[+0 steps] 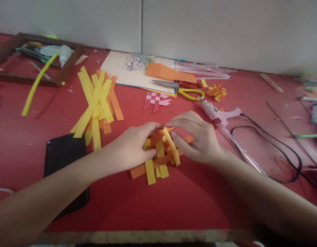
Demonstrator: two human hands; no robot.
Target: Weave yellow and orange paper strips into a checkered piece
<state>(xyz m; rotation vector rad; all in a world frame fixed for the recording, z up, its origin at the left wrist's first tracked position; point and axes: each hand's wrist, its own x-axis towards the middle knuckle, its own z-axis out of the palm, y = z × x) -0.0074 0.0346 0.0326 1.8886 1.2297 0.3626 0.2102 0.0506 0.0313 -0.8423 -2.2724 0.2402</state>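
Observation:
Yellow and orange paper strips, woven loosely over and under each other, make a small woven piece (162,159) on the red table between my hands. My left hand (131,145) is closed on its left side, thumb lying over the strips and fingertips at the far edge. My right hand (196,135) curls around the far right side, thumb and fingers at a yellow strip (171,145) that stands tilted up from the weave. Fingertips of both hands nearly meet at the top. Part of the weave is hidden behind my fingers.
Loose paper strips (96,103) lie left, beside a black phone (64,154). Ahead are a pink checkered paper fish (155,99), yellow-handled scissors (190,94) and orange paper (168,72). A pink glue gun (217,113) with its cord lies right; a brown frame (68,65) is far left.

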